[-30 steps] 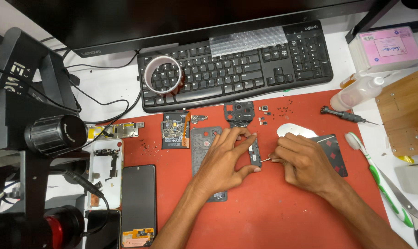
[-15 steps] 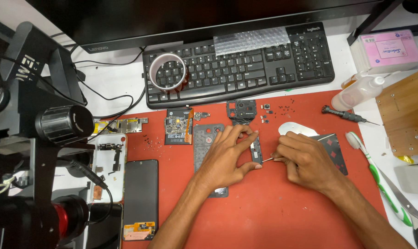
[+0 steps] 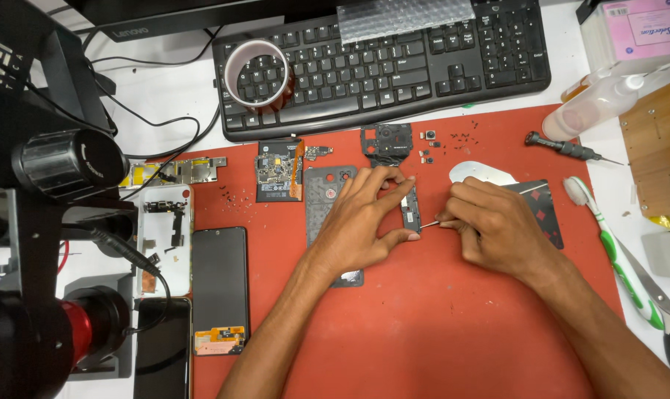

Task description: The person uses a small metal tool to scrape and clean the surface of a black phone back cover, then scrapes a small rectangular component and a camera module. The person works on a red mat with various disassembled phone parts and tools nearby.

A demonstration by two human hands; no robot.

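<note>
On a red work mat (image 3: 453, 325), my left hand (image 3: 361, 218) pinches a small dark circuit board (image 3: 409, 210) between thumb and fingers. It rests over a grey phone back frame (image 3: 324, 203). My right hand (image 3: 494, 225) grips thin metal tweezers (image 3: 429, 222) whose tip touches the board's lower edge. A white oval pick (image 3: 479, 172) and a dark card (image 3: 543, 207) lie just behind my right hand.
A black keyboard (image 3: 394, 66) with a tape roll (image 3: 257, 74) lies at the back. A phone mainboard (image 3: 278, 171), camera frame (image 3: 385, 142), loose screws (image 3: 457, 138), phone screen (image 3: 219, 284), screwdriver (image 3: 564, 148), squeeze bottle (image 3: 597, 103), toothbrush (image 3: 616, 251) and microscope (image 3: 47, 222) surround the mat.
The view has shifted slightly. Both hands stay on the small board with the tweezers at its edge.
</note>
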